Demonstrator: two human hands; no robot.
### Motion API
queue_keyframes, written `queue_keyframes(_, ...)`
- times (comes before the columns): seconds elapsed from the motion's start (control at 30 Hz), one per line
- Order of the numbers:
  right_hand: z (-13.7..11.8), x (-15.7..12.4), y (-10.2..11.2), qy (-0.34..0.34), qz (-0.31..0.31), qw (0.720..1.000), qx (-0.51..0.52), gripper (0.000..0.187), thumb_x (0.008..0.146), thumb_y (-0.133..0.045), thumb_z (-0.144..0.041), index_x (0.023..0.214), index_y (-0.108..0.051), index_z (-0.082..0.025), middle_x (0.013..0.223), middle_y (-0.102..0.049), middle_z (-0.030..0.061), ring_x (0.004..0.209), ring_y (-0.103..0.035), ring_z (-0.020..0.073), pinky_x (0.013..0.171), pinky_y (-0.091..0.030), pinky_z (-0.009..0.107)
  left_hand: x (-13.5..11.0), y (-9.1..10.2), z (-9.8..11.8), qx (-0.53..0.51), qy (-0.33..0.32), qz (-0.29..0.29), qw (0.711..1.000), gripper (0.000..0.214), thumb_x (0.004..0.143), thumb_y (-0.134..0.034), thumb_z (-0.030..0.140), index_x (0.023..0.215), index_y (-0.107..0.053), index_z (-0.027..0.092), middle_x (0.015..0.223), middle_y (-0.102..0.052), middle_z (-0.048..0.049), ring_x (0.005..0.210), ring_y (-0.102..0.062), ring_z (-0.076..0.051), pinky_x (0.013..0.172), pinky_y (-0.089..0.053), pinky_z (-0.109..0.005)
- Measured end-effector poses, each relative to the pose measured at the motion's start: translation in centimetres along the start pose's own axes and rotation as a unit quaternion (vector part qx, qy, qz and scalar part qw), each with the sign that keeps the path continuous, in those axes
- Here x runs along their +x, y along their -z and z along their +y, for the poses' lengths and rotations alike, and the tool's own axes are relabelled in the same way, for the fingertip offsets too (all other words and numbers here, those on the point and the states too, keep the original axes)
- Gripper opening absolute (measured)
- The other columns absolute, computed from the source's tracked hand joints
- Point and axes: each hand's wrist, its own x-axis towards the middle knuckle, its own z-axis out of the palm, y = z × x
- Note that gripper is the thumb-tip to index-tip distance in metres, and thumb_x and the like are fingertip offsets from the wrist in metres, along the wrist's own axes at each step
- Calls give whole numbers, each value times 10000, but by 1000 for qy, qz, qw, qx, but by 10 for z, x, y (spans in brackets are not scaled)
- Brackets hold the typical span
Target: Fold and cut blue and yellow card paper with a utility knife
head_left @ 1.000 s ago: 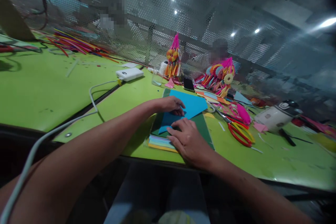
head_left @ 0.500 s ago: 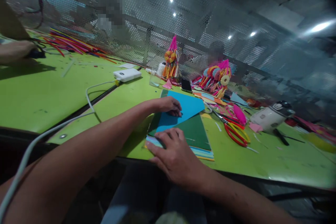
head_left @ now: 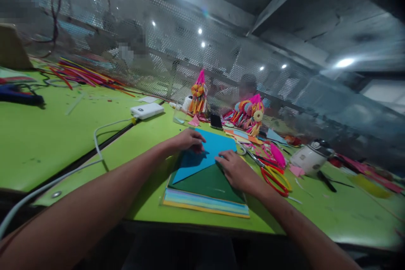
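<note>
A blue sheet of paper (head_left: 210, 152) lies across a dark green sheet (head_left: 205, 183), its lower edge slanting. Beneath them is a stack of coloured paper (head_left: 205, 203), its near edges showing blue, white and yellow. My left hand (head_left: 190, 139) is over the blue sheet's left side, fingers loosely bent and open, with a shadow below the fingertips. My right hand (head_left: 236, 169) rests on the right side with fingers stretched out; its fingertips touch the blue sheet near the slanted edge, and the palm lies over the green one.
Red-and-yellow-handled scissors (head_left: 274, 180) lie right of the stack. Behind are a phone (head_left: 216, 121), a clear cup (head_left: 179, 114) and colourful tasselled ornaments (head_left: 198, 93). A white power bank (head_left: 147, 111) with a cable (head_left: 95, 135) sits left; a white container (head_left: 311, 156) stands right.
My right hand has moved from the stack's near edge up to the blue sheet's right side. My left hand stays over the blue sheet. Another person's hand at far left has gone from view.
</note>
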Motion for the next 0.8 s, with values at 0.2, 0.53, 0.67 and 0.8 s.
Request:
queue_keyframes(0.2, 5, 28, -8, 34, -34, 998, -52, 311, 881, -461, -41, 1138, -590, -160, 1121, -607, 128, 1077, -488, 254, 854, -403, 375, 7, 23, -6, 168, 33, 127, 977, 163, 793, -545, 266, 836, -632, 134, 629, -673, -24, 585, -650, -150, 585, -523, -257)
queue_keyframes(0.53, 15, 29, -22, 40, -5, 999, 20, 321, 885, -473, -33, 1141, -615, -164, 1046, -625, 106, 1018, -495, 221, 831, -405, 321, 0, 32, -4, 428, 48, 171, 886, 186, 723, -547, 301, 716, -693, 186, 766, -729, -45, 733, -640, -205, 611, -406, -254)
queue_keyframes(0.67, 13, 26, -27, 33, 26, 998, 37, 255, 895, -475, -47, 1062, -636, -153, 971, -632, 101, 958, -501, 222, 790, -411, 318, -2, 25, -2, 475, 57, 167, 862, 295, 766, -523, 339, 932, -710, 183, 891, -737, -83, 797, -659, -229, 638, -415, -267)
queue_keyframes(0.8, 7, 25, -31, 25, 54, 995, 82, 204, 895, -479, -58, 939, -653, -155, 889, -634, 94, 883, -518, 216, 734, -425, 313, -4, 24, -3, 501, 72, 141, 851, 433, 809, -491, 396, 1136, -636, 152, 944, -726, -100, 844, -665, -240, 678, -445, -282)
